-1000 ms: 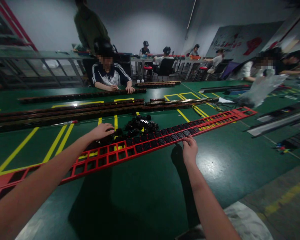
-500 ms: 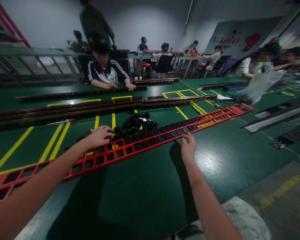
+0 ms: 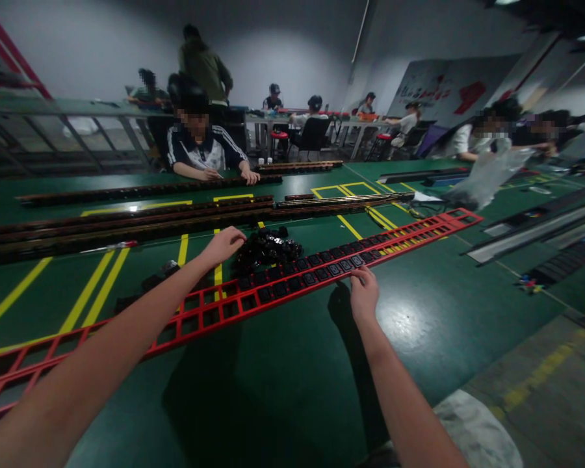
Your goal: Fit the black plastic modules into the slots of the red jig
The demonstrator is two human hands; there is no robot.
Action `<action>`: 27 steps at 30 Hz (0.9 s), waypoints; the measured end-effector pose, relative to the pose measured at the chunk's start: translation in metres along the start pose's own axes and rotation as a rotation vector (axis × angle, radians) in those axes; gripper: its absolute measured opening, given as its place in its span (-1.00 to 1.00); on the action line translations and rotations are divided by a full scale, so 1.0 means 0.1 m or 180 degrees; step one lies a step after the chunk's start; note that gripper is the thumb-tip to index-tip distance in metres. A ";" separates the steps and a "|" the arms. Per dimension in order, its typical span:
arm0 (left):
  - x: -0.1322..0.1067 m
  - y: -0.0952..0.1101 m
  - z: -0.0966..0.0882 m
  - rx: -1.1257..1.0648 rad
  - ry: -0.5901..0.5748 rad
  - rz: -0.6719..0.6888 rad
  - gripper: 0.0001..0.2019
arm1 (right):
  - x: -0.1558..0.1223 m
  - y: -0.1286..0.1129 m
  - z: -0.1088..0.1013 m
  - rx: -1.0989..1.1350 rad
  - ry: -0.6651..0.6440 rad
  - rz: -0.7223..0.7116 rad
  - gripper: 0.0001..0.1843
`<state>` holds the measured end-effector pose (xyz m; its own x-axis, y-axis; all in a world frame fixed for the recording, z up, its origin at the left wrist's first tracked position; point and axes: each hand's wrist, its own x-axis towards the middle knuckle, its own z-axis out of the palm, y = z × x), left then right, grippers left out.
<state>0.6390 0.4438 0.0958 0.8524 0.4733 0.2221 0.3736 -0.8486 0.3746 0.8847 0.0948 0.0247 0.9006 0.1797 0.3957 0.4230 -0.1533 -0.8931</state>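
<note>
A long red lattice frame [image 3: 231, 311] lies slantwise over the table in front of me. Square black pieces [image 3: 309, 279] sit in many of its middle openings, while openings towards the left show bare. Just beyond the frame is a loose heap of small black pieces [image 3: 268, 250]. My left hand [image 3: 225, 246] is at the heap's left edge, its fingers bent and drawn together; whatever is in them is hidden. On the frame's near edge, right of the middle, my right hand [image 3: 364, 294] grips with curled fingers.
Long dark strips [image 3: 199, 214] lie across the table beyond the heap, near a red-tipped pen-like tool [image 3: 112, 247]. A co-worker [image 3: 199, 146] sits opposite. A clear plastic bag [image 3: 492, 175] and more strips [image 3: 536, 231] are at the right. Several people sit farther back.
My left hand has moved from above the frame, away from me and to the right, to the heap. My right hand remains at the frame's near edge. The view has shifted slightly.
</note>
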 end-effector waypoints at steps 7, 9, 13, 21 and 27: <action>0.98 0.30 0.27 -0.0023 -0.0442 0.0072 -0.66 | 0.00 -0.01 -0.03 -0.0050 -0.0015 -0.0044 -0.77; 1.12 0.35 0.33 -0.0009 -0.0502 0.0020 -0.64 | 0.00 -0.01 -0.03 -0.0040 -0.0008 -0.0054 -0.78; 1.06 0.31 0.22 0.0050 -0.0244 -0.0154 -0.67 | 0.00 0.00 -0.02 -0.0016 0.0018 -0.0051 -0.79; -0.52 0.00 -0.26 0.0151 0.0147 -0.0278 -0.55 | 0.02 -0.05 0.00 -0.0052 0.0014 -0.0053 -0.79; -1.16 -0.01 -0.29 0.0301 -0.0099 -0.0518 -0.54 | 0.05 -0.03 0.01 -0.0148 -0.0012 -0.0137 -0.77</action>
<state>0.5286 0.3970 0.0958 0.7883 0.5999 0.1368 0.5390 -0.7805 0.3168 0.8877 0.0966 0.0287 0.8812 0.1906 0.4326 0.4655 -0.1903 -0.8643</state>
